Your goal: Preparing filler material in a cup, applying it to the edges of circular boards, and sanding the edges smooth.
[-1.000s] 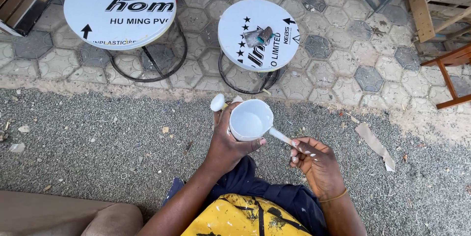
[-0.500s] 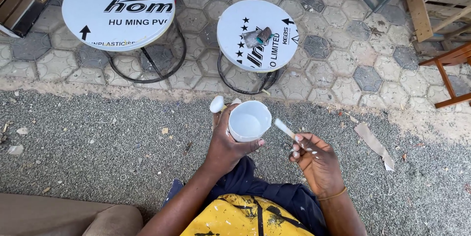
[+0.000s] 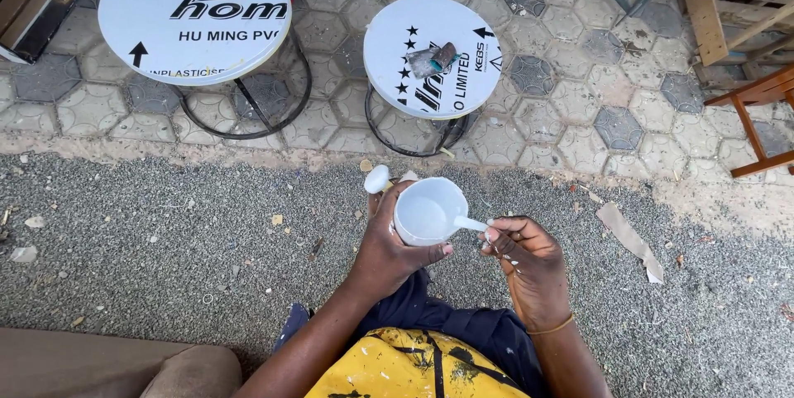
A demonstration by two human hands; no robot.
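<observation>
My left hand (image 3: 390, 242) grips a small white cup (image 3: 428, 211) from below and the side, holding it upright over gravel. The cup holds a pale white liquid. A thin white stick (image 3: 469, 222), pinched in the fingertips of my right hand (image 3: 523, 253), reaches over the cup's right rim into the liquid. White smears mark my right fingers. A small white lid (image 3: 376, 179) shows just behind my left hand, either held there or lying on the ground.
Two round white tabletops on black wire frames stand ahead on hexagonal pavers, a large one (image 3: 195, 15) at left and a smaller one (image 3: 432, 56) carrying a crumpled rag (image 3: 433, 59). Wooden furniture (image 3: 757, 100) stands at right. A paper strip (image 3: 630, 239) lies on the gravel.
The stick was drawn out to the right of the cup half a second ago; now its tip is back inside the cup. The cup has stayed in place.
</observation>
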